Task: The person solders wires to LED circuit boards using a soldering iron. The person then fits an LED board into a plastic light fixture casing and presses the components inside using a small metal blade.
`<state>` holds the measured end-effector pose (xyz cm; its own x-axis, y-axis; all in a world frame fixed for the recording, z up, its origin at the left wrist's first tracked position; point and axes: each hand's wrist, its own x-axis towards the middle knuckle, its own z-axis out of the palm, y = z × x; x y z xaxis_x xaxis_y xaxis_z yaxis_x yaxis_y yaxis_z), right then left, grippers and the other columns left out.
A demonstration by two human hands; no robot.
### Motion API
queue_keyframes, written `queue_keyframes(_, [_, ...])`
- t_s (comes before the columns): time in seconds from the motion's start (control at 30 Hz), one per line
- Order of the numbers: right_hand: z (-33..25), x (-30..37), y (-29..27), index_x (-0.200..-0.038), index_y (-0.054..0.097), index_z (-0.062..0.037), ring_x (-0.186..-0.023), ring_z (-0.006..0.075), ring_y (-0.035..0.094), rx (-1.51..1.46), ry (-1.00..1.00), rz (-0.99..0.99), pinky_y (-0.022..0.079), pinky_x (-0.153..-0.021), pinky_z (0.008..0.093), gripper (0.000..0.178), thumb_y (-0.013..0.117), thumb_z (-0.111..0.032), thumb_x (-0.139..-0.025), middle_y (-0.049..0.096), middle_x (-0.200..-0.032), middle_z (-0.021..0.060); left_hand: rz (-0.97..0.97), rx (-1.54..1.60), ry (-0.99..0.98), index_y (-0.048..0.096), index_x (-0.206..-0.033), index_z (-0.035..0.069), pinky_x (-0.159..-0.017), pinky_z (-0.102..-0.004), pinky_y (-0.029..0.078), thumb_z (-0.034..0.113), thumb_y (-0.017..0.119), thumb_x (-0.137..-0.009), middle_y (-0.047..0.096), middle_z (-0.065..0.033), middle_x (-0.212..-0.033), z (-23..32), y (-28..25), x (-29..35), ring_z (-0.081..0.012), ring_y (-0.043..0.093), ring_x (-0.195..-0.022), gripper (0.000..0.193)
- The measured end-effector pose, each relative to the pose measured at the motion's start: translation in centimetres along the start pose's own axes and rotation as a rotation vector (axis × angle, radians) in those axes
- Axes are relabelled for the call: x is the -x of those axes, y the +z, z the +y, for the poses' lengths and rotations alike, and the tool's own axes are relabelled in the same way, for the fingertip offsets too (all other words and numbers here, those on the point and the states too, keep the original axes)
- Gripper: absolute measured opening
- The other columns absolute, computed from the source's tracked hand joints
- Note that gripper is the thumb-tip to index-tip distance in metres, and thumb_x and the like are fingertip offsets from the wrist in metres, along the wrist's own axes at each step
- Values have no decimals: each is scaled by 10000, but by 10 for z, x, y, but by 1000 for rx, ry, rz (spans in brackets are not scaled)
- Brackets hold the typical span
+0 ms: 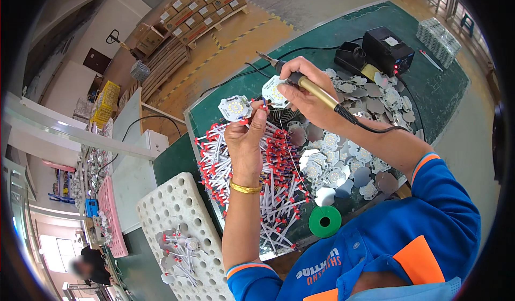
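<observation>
In my right hand (307,83) is a soldering iron (317,90) with a gold handle, its tip pointing up and left. The thumb and fingers of that hand also grip a white LED board (273,92). My left hand (248,134) is closed, its thumb pressed on a red-tipped wire lead (263,105) beside that board. A second LED board (235,108) rests at the left fingertips. Below lies a heap of white wire leads (279,167) with red ends. Loose LED boards (332,156) are piled under my right forearm.
A black soldering station (387,49) with an iron holder (350,57) stands on the green table (322,32). Near me lies a green spool (324,221). At left is a white perforated foam tray (177,204) with wired boards. Stacked trays (439,41) sit far right; cartons (204,8) stand beyond.
</observation>
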<state>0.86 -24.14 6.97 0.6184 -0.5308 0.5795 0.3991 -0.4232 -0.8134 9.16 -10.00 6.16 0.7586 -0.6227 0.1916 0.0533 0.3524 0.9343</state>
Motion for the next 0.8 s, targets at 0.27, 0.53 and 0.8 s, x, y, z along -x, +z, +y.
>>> queue_keyframes(0.27, [-7,6,4,-923,489,-56,-584,146,474,16,-61,-27,416,-557,265,179,621,-42,-803,530,-738,69,-3,-59,-110,665,-946,9,-576,-184,382,94,690,-809,633,5,-790,13,-11,7,-42,502,-639,164])
queue_keyframes(0.53, [-10,8,1,-917,502,-51,-649,135,479,114,-250,-66,404,-587,265,170,641,-52,-818,513,-773,56,-37,-156,-71,671,-866,16,-631,-202,403,64,684,-793,625,13,-779,19,-10,10,-52,520,-681,88])
queue_keyframes(0.8, [-8,9,4,-894,509,-45,-684,232,531,116,-356,-50,428,-615,296,167,641,-26,-793,542,-786,81,6,-162,-116,665,-832,31,-521,-189,286,117,653,-805,581,22,-706,27,-2,15,-32,403,-581,91])
